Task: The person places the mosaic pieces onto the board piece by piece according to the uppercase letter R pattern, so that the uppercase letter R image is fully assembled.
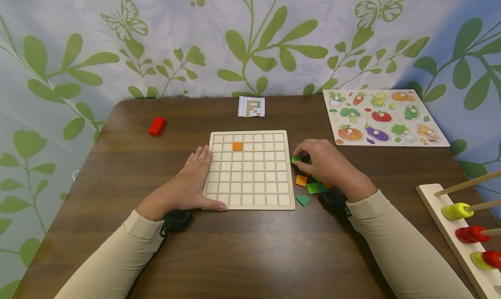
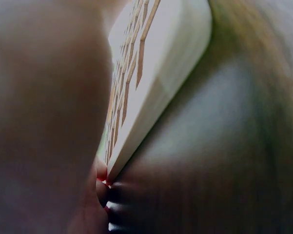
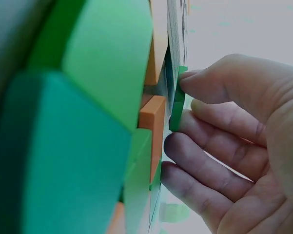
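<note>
A wooden grid board (image 1: pixel 248 207) lies in the middle of the table, with one orange square tile (image 1: pixel 237 146) in a cell of its second row. My left hand (image 1: pixel 189 181) rests along the board's left edge, fingers straight and thumb over the near left corner. To the right of the board, my right hand (image 1: pixel 326 164) pinches a small green tile (image 3: pixel 178 100) between thumb and fingers. Beneath and around that hand lie several loose tiles, among them an orange tile (image 1: pixel 301 180), a green tile (image 1: pixel 317 188) and a teal tile (image 1: pixel 303 200). The hand hides part of the pile.
Behind the board is a small printed pattern card (image 1: pixel 252 106). A red block (image 1: pixel 157 126) sits at the back left. The vegetable puzzle board (image 1: pixel 385 116) lies at the back right, and a bead rack (image 1: pixel 450 229) with wooden rods stands at the right edge.
</note>
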Tool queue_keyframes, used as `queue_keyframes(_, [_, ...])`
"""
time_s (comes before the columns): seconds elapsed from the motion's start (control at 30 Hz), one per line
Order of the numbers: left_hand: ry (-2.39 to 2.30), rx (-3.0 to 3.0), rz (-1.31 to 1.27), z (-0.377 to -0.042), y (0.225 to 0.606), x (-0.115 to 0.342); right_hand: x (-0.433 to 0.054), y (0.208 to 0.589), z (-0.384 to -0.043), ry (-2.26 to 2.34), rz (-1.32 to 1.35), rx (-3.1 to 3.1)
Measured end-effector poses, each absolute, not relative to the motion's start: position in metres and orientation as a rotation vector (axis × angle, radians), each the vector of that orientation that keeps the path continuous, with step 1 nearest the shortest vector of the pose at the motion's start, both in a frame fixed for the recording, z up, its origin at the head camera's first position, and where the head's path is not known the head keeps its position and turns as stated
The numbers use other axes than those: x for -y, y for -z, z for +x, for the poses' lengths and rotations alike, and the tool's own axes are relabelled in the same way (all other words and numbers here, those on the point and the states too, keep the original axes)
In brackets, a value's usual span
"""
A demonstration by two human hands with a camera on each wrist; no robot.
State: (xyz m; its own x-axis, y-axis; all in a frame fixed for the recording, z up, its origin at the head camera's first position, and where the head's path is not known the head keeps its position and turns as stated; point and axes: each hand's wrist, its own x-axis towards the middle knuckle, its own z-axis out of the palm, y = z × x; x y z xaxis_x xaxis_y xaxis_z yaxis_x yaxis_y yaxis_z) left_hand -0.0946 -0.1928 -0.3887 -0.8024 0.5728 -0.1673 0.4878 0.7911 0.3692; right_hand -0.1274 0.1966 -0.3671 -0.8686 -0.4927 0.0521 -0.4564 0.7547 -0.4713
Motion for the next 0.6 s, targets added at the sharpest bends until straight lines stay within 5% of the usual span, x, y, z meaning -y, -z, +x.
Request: queue_keyframes(0.6, [-0.449, -2.721, 0.820, -0.0937, 0.3865, 0.1918, -0.1866, 0.3630, -0.1345, 0.750, -0.786, -2.881])
